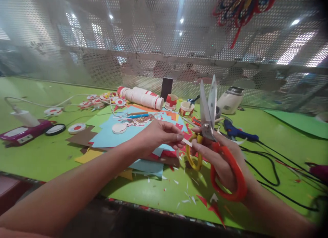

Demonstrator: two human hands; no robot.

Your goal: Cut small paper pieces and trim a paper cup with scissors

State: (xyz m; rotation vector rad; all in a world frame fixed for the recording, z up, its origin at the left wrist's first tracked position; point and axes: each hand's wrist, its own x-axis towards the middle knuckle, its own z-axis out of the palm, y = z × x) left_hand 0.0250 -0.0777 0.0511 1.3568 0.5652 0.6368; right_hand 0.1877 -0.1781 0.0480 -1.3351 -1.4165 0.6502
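Between my two hands runs a small white paper strip (187, 142). The fingertips of my left hand (166, 135) pinch its left end. My right hand (220, 156) has its thumb and a finger at the strip's other end and also holds scissors (229, 173) with one orange and one yellow handle. The scissor blades point up and stand slightly apart, away from the strip. Beneath the hands lie sheets of coloured paper (110, 134), light blue on top, with red, brown and yellow ones showing. Small paper scraps (189, 197) are scattered on the green table below.
White paper rolls (143, 97) and a red-and-white ring (171, 102) stand behind the papers. A blue glue gun (239, 131) with black cords and a white jar (230, 100) are on the right. At left are a purple power strip (25, 132) and several round paper pieces (77, 128).
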